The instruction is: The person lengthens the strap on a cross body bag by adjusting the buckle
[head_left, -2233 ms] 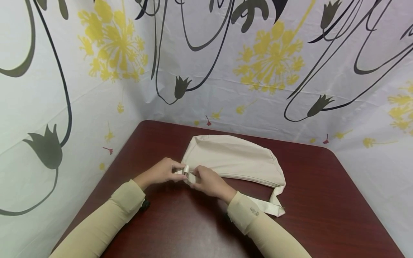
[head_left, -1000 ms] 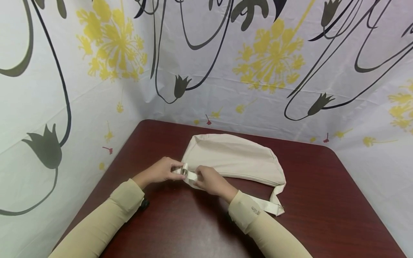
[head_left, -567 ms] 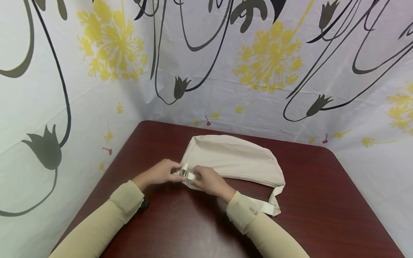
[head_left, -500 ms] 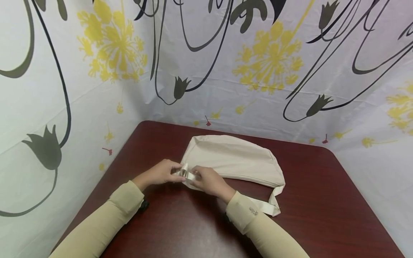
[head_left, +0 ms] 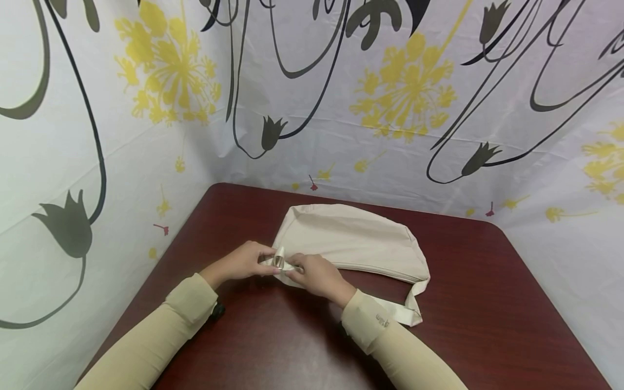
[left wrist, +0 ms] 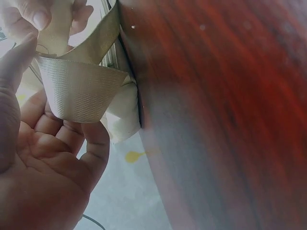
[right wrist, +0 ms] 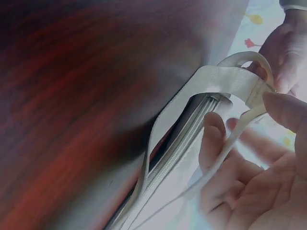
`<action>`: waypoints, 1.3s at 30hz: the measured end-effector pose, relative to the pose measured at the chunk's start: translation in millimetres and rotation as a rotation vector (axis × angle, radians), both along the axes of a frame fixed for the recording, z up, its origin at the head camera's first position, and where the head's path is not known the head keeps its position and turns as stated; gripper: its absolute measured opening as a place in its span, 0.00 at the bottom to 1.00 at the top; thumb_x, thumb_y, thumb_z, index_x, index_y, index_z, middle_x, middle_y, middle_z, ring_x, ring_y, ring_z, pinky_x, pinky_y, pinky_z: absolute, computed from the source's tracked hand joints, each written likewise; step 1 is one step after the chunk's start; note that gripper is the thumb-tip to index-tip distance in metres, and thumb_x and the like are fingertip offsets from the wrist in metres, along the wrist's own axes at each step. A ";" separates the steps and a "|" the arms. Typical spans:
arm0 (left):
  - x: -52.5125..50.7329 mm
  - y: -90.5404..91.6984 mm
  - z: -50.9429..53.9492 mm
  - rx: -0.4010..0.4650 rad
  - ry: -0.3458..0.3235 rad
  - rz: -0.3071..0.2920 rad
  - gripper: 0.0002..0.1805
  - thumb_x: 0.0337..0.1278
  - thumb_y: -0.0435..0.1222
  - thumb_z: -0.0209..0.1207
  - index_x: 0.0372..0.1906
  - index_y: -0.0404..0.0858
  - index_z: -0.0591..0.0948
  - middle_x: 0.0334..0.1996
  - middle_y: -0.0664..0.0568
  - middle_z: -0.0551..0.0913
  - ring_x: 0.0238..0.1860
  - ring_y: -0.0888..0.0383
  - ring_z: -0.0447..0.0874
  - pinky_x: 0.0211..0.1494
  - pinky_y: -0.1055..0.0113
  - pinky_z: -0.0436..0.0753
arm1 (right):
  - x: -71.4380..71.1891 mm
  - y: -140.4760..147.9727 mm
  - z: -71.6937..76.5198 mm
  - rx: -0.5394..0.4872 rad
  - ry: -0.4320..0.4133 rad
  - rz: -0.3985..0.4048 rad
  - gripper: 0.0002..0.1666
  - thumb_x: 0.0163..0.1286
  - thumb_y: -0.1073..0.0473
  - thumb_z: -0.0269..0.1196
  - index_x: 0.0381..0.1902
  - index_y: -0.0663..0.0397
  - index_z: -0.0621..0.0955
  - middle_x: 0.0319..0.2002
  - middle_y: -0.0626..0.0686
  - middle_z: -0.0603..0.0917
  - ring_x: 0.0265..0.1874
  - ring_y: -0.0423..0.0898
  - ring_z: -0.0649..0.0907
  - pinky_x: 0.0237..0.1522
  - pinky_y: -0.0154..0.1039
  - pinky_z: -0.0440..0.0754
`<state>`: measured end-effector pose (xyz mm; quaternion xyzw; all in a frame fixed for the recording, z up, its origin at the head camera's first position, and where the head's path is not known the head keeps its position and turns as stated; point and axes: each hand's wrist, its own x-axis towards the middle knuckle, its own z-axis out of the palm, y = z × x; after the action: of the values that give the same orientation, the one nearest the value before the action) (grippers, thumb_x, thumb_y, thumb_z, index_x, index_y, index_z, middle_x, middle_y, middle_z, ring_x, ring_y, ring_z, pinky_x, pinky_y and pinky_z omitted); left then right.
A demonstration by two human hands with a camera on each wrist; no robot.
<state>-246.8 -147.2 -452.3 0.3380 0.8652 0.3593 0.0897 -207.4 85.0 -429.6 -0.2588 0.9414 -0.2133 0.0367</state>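
A cream fabric shoulder bag (head_left: 351, 238) lies flat on the table in the head view, its zipped edge facing me. Its strap (head_left: 402, 313) loops along the near side. At the bag's left end, my left hand (head_left: 245, 260) pinches the strap beside a shiny buckle (head_left: 279, 262). Just right of the buckle, my right hand (head_left: 318, 274) pinches the strap between thumb and fingers. The left wrist view shows a folded loop of webbing (left wrist: 81, 91) at the left fingers. Beside the right fingers, the right wrist view shows the zipper (right wrist: 184, 139).
The dark red-brown table (head_left: 273, 336) has rounded far corners. White sheets (head_left: 312, 97) with yellow and grey flower prints hang behind it and at both sides.
Both hands keep hold of the strap. The buckle has shifted very slightly left, and the right hand has come a little closer to it. The strap's right corner has slid left.
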 end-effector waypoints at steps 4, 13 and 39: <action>-0.6 -1.1 -0.5 0.001 0.007 0.008 0.14 0.60 0.48 0.70 0.45 0.44 0.87 0.20 0.63 0.78 0.23 0.66 0.72 0.28 0.70 0.73 | 1.1 -0.4 -1.4 0.041 0.027 -0.059 0.17 0.71 0.44 0.66 0.37 0.47 0.75 0.24 0.45 0.78 0.22 0.42 0.76 0.25 0.41 0.74; -0.5 -2.6 -3.0 0.015 0.019 0.004 0.17 0.60 0.48 0.70 0.48 0.43 0.88 0.21 0.63 0.78 0.23 0.66 0.72 0.28 0.70 0.73 | 0.7 2.8 -2.5 0.089 0.019 0.012 0.14 0.66 0.52 0.70 0.41 0.48 0.77 0.31 0.45 0.80 0.26 0.42 0.76 0.28 0.40 0.76; -1.7 -3.0 -3.2 -0.009 0.010 0.021 0.17 0.61 0.47 0.69 0.51 0.44 0.87 0.23 0.63 0.79 0.24 0.65 0.74 0.30 0.69 0.75 | -5.6 10.3 -7.2 -0.117 0.039 0.107 0.16 0.63 0.65 0.73 0.43 0.57 0.77 0.39 0.52 0.83 0.36 0.45 0.80 0.43 0.43 0.79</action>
<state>-248.5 -150.2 -455.5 0.3302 0.8708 0.3546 0.0833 -212.9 95.3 -436.8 -0.3146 0.9126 -0.2606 0.0147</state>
